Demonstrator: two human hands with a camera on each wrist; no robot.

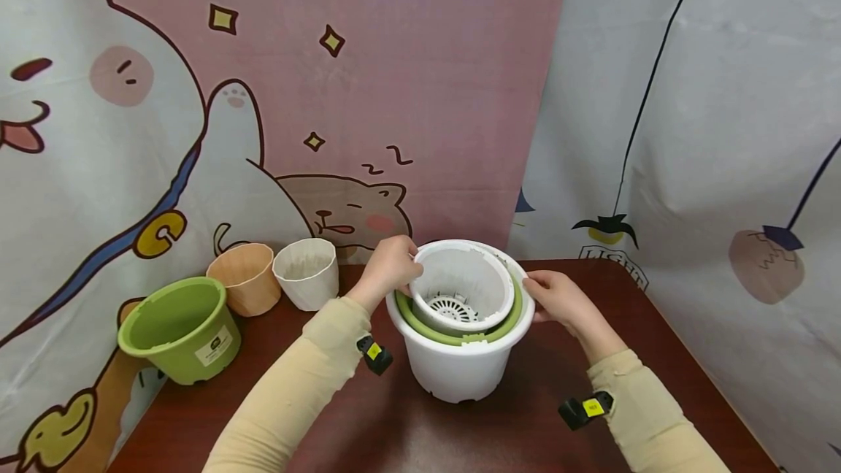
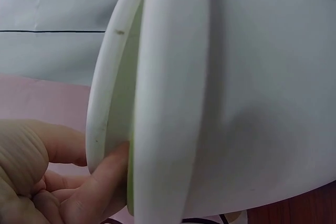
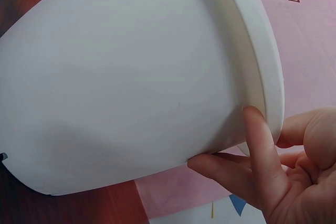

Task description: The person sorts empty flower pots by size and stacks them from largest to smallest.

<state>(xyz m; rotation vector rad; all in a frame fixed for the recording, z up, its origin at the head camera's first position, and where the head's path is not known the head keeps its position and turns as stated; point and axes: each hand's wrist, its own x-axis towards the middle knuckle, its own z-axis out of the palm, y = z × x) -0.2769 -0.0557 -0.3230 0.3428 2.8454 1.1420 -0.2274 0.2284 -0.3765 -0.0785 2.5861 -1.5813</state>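
Observation:
Three flowerpots sit one inside another in the head view: a large white pot [image 1: 453, 374] outside, a green pot [image 1: 430, 333] within it, and a small white slotted-bottom pot [image 1: 463, 276] innermost. My left hand [image 1: 393, 265] pinches the small pot's rim at its left side. In the left wrist view that rim stands raised beyond the large pot's rim [image 2: 170, 77], a sliver of green between them. On the opposite side my right hand [image 1: 558, 299] grips the large pot's rim, thumb and fingers on either side of it, as the right wrist view shows.
Left of the stack on the dark red table [image 1: 342, 414] stand a green pot [image 1: 190, 341] with a label, an orange pot [image 1: 252, 287] and a white faceted pot [image 1: 309, 279]. A cartoon-printed curtain [image 1: 420, 93] hangs behind the table.

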